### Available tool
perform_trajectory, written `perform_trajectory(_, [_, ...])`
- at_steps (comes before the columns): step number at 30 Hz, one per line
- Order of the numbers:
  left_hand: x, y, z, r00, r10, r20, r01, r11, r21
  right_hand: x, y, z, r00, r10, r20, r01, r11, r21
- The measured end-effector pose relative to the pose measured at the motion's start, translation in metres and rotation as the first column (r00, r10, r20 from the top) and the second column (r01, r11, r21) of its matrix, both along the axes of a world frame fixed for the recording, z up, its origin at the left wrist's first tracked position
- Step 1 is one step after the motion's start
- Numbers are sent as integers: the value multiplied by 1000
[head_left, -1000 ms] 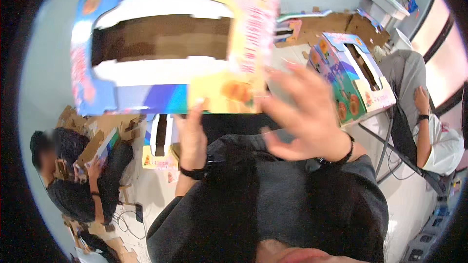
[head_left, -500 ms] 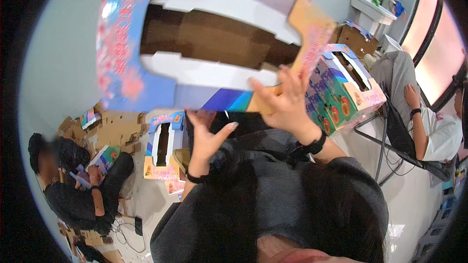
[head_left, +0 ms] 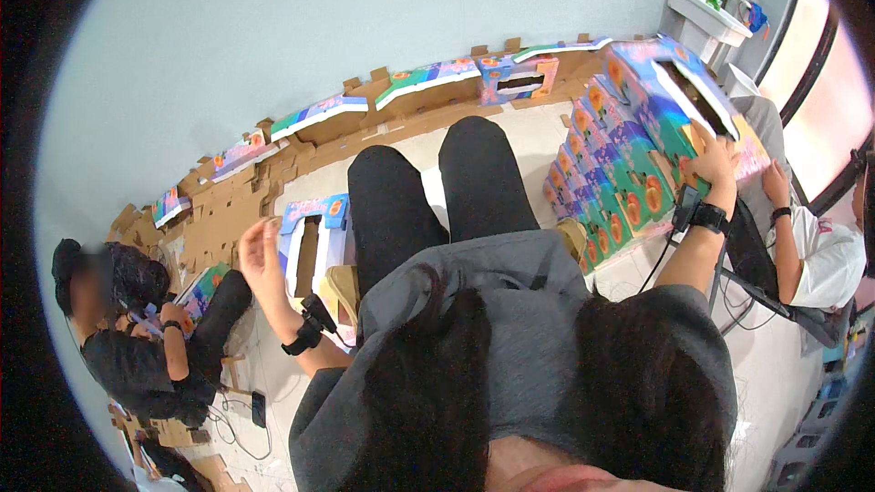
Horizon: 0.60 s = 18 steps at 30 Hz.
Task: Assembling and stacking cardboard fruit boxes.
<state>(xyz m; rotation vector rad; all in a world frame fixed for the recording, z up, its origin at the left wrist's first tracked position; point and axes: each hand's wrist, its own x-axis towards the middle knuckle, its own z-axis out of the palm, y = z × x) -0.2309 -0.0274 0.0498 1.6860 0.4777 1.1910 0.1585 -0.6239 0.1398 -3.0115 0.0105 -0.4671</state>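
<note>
My right hand (head_left: 713, 164) is at the near side of a colourful printed cardboard box (head_left: 652, 96), its fingers over the edge by the long cut-out opening. That box tops a stack of similar boxes (head_left: 606, 187) printed with orange fruit, to the right of my knees. My left hand (head_left: 262, 260) is raised on the left with nothing in it, its fingers loosely bent and apart. Just beside it, a blue and white box (head_left: 314, 228) with a long dark opening stands on the floor by my leg.
Flattened brown cardboard (head_left: 219, 210) and more printed boxes (head_left: 428, 79) line the wall. A co-worker in black (head_left: 137, 364) sits at left, handling a printed carton. Another person in a white top (head_left: 820, 251) sits at right. A white basin (head_left: 711, 14) hangs behind; cables (head_left: 241, 437) lie at left.
The large box held up before me by both hands has moved right and down onto the stack. My left hand has let go and swung left; my right hand stays on the box.
</note>
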Motion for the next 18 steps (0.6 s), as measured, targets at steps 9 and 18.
perform_trajectory(9, [-45,13,11,872,315,375,-307,948,-82,32,-58,-22,979,174,-107,-158,976,148])
perform_trajectory(18, [-52,26,-2,802,435,409,-431,896,-108,33,0,-30,981,8,194,20,989,-145])
